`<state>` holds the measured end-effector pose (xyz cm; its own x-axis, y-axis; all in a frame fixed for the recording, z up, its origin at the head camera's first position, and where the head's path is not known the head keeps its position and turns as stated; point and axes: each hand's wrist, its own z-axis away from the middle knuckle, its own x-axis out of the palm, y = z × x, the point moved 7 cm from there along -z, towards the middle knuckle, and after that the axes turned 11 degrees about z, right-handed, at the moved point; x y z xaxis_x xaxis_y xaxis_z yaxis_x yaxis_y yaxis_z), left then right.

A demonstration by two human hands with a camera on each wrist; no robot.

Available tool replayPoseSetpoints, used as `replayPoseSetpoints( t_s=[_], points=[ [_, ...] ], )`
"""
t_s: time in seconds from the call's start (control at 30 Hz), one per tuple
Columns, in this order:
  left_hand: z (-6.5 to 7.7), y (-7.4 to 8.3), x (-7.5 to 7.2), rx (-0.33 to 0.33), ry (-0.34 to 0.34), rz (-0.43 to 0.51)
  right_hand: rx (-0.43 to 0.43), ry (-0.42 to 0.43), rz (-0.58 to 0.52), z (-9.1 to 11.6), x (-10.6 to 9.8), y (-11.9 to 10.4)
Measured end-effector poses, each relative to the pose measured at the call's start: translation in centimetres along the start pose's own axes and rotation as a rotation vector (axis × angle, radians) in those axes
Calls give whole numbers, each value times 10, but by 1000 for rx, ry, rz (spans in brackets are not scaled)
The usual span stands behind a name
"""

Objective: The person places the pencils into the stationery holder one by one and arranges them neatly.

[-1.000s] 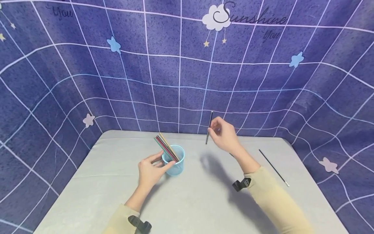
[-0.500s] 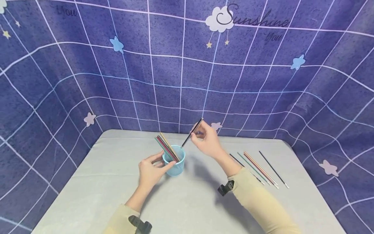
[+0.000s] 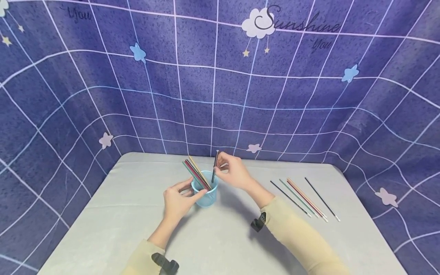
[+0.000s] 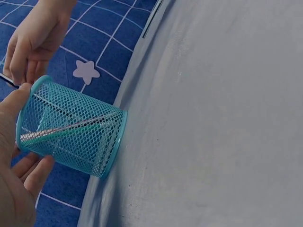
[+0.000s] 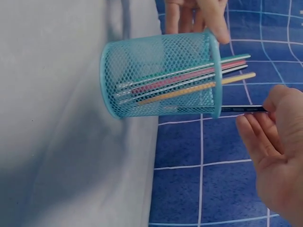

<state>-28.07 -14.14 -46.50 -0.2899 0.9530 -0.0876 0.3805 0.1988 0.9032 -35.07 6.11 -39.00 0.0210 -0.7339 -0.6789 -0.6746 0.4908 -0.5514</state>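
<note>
A light-blue mesh pencil cup (image 3: 206,200) stands on the table. My left hand (image 3: 176,200) grips it near the rim, thumb at the front and fingers on the far side. Several coloured pencils (image 3: 195,173) lean leftward in it; a yellow pencil (image 5: 242,77) shows among them in the right wrist view. At the cup's right side, my right hand (image 3: 235,172) pinches a black pencil (image 5: 232,109) by its upper part. That pencil is nearly upright, its lower end inside the cup, seen through the mesh in the right wrist view.
Right of the cup, several pencils lie on the grey tabletop (image 3: 237,236): a dark pencil (image 3: 290,198), a teal pencil (image 3: 298,197), red and orange ones close together, and another dark pencil (image 3: 322,199) apart. A purple grid-patterned curtain (image 3: 227,88) surrounds the table's back and sides.
My right hand has moved left and down, carrying the black pencil from over the table into the cup. The left hand has stayed on the cup.
</note>
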Motion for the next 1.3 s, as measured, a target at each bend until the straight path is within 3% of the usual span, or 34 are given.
replayPoseSetpoints(
  t_s=[0.4, 0.97, 1.13, 1.3],
  points=[
    [-1, -1, -1, 15, 2, 4, -85, -145, 247, -10, 26, -2],
    [1, 1, 1, 46, -5, 25, -34, -114, 389, -24, 44, -7],
    [1, -1, 1, 28, -1, 23, -45, -96, 364, -17, 33, -11],
    [0, -2, 0, 21, 8, 12, -55, -49, 390, -8, 1, -6]
  ],
)
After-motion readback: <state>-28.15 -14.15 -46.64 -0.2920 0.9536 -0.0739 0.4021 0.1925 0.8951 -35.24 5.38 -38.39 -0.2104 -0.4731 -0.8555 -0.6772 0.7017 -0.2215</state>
